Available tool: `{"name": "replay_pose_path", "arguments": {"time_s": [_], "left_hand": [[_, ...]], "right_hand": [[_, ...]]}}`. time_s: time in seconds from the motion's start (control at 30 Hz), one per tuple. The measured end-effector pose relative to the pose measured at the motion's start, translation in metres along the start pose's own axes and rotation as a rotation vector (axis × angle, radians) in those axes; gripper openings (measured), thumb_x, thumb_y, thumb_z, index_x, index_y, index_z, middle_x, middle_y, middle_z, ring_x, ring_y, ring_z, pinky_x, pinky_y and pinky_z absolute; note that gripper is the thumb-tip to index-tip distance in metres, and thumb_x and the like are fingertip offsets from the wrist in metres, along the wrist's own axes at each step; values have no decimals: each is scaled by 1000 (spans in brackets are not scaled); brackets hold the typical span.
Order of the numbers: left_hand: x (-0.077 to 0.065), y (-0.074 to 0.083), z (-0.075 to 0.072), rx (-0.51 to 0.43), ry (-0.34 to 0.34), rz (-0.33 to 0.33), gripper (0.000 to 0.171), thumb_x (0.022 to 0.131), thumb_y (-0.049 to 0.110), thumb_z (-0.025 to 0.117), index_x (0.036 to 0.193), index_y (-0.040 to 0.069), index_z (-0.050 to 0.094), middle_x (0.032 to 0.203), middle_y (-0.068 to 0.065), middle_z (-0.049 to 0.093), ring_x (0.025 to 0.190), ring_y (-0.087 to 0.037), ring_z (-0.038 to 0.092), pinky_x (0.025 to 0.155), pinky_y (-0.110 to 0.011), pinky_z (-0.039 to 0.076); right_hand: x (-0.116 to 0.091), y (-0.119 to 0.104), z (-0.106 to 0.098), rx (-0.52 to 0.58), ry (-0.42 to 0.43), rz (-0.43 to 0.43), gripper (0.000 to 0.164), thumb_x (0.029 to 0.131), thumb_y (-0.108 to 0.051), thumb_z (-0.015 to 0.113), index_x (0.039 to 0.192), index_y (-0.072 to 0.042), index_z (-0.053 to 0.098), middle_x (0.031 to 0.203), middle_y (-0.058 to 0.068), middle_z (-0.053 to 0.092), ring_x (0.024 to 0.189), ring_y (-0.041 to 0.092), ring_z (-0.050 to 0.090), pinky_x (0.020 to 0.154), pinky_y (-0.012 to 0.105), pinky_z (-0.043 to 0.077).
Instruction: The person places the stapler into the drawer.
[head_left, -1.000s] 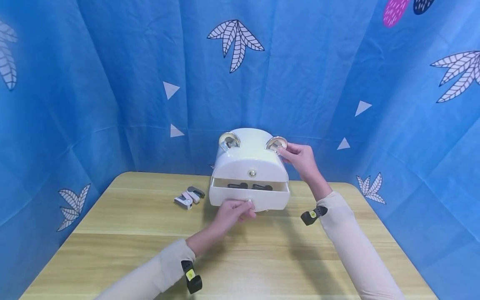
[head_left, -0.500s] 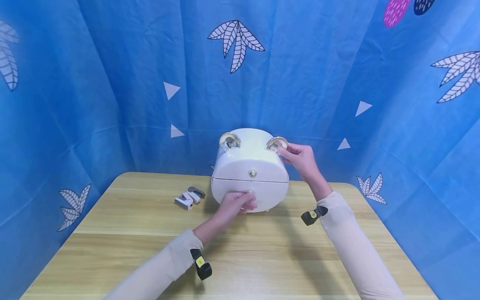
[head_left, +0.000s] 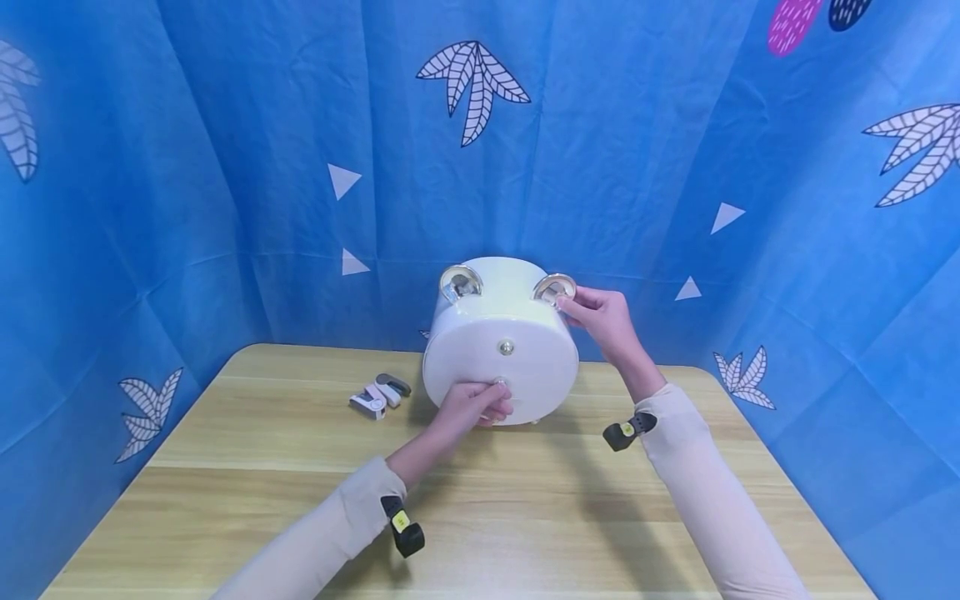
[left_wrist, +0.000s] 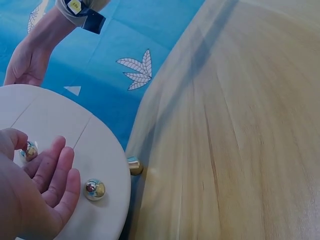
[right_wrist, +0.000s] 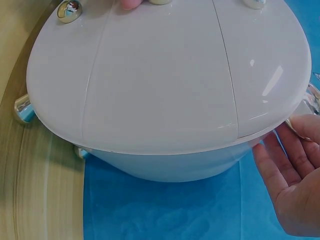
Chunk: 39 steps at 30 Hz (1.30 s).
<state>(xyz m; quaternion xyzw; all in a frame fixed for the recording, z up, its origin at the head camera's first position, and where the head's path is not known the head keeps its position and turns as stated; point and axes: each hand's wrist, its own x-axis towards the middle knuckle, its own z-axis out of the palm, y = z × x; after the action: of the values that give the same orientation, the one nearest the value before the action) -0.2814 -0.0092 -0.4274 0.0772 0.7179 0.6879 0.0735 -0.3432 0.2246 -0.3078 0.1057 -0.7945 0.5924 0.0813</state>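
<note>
A white rounded drawer box (head_left: pixel 480 342) with two gold-rimmed ears stands at the back of the table. My left hand (head_left: pixel 476 404) pinches the gold middle knob (left_wrist: pixel 30 150) on its front with thumb and forefinger; in the left wrist view the other fingers are spread. That drawer front lies flush with the body, so its contents are hidden. Below it is a lower gold knob (left_wrist: pixel 95 190), and above it the top knob (head_left: pixel 506 347). My right hand (head_left: pixel 603 321) holds the rim of the right ear (head_left: pixel 553 287) between thumb and fingers.
Small white and grey items (head_left: pixel 378 396), possibly staplers, lie on the wooden table (head_left: pixel 480 517) left of the box. A blue patterned curtain (head_left: pixel 622 167) surrounds the table behind and at the sides. Short gold feet (left_wrist: pixel 134 166) support the box.
The drawer stood out with two dark items inside a second ago; now it is flush with the box. My left hand moved inward with the knob. My right hand stayed on the ear.
</note>
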Motion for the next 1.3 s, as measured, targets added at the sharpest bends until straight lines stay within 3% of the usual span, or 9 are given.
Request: {"name": "replay_pose_path", "arguments": {"time_s": [0.23, 0.47, 0.67, 0.97, 1.3], "left_hand": [[-7, -6, -5, 8, -6, -23, 36, 96, 32, 67, 105, -2, 74, 89, -10, 78, 78, -13, 73, 81, -38, 61], [-12, -25, -13, -15, 7, -175, 32, 94, 30, 69, 106, 0, 74, 92, -8, 78, 81, -14, 74, 80, -32, 62], [-13, -34, -14, -54, -8, -288, 42, 97, 34, 65, 116, -3, 70, 99, -14, 78, 81, -17, 76, 74, -31, 63], [2, -52, -11, -174, -36, -285, 42, 99, 31, 67, 124, -2, 65, 110, -19, 76, 95, -27, 78, 80, -35, 63], [5, -52, -8, -151, -24, -273, 36, 99, 27, 67, 119, -3, 68, 102, -17, 78, 88, -23, 78, 73, -29, 63]], "right_hand": [[1, 2, -1, -2, -1, 10, 42, 96, -21, 72, 132, 1, 66, 127, 26, 68, 93, 1, 71, 97, 45, 56], [3, 2, -2, -10, 2, 11, 42, 96, -22, 72, 131, 0, 67, 128, 25, 68, 94, 2, 70, 95, 40, 57], [2, 2, -1, -4, 1, 6, 42, 97, -20, 71, 132, 0, 66, 128, 25, 68, 93, 1, 71, 94, 39, 57], [3, 3, -1, 1, -1, 16, 43, 96, -22, 72, 133, -1, 65, 129, 24, 68, 94, 1, 71, 95, 39, 57], [0, 2, 0, 11, 3, 12, 43, 97, -20, 71, 133, 1, 65, 128, 26, 67, 93, 1, 71, 97, 45, 55]]}}
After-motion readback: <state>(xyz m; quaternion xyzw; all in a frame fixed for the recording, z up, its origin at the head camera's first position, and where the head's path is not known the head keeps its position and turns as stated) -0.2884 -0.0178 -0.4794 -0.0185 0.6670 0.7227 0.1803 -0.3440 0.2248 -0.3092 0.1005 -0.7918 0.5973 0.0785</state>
